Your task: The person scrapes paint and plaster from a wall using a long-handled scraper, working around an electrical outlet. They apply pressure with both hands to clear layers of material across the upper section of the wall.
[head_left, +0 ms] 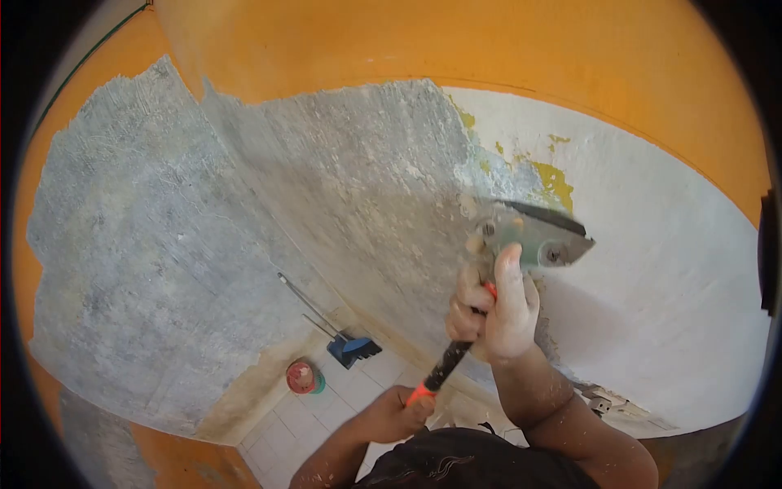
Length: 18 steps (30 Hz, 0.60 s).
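Note:
A long-handled wall scraper [447, 363] with a wide metal head and a black-and-orange handle is in both my hands. My right hand [507, 314] wraps round the upper handle, dusted white, with its thumb stretched up against the scraper's head. Lower down, my left hand [401, 414] closes round the orange end of the handle. The head is at the wall [660, 220], near the border between bare grey plaster and white coating; whether its blade touches cannot be made out. Yellow paint patches [555, 182] show just above the blade.
Orange paint [456, 41] covers the wall's upper part. On the tiled floor [330, 411] stand a red and green bucket [303, 377] and a blue dustpan [342, 350] beside a broom [362, 349]. A socket [600, 404] sits low on the right wall, close to my right forearm.

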Tool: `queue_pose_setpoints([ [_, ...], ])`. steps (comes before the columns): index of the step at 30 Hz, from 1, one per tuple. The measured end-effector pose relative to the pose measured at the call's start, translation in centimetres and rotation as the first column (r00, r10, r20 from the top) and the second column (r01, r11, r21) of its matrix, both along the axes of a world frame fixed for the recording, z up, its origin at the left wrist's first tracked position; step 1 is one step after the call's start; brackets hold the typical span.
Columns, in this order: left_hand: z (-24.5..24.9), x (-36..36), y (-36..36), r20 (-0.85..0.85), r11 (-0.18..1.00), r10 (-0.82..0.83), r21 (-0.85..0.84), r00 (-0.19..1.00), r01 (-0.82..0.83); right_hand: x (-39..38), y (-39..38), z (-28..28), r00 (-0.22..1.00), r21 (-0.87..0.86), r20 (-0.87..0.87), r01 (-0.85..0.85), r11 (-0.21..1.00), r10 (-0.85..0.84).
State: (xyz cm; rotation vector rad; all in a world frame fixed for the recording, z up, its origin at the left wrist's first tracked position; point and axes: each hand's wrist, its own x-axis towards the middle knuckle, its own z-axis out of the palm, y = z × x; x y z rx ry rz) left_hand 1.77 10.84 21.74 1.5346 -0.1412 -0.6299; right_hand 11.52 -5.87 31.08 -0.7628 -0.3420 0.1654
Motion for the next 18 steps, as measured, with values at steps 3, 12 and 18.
queue_pose_setpoints([
  [3,2.1,1.0,0.7,0.064,1.0,-0.001,0.011,0.998,0.0,0.4,0.3,1.6,1.0,0.018,0.015,-0.005,1.0,0.005],
  [12,1.6,1.3,0.6,0.086,0.999,-0.007,0.039,0.996,0.004,0.3,0.4,1.4,0.998,0.008,0.043,0.049,0.999,-0.049],
  [18,0.6,0.8,0.8,-0.003,1.0,0.018,0.009,1.0,-0.018,0.6,-0.2,-0.7,0.992,0.206,0.047,-0.127,0.97,0.12],
])
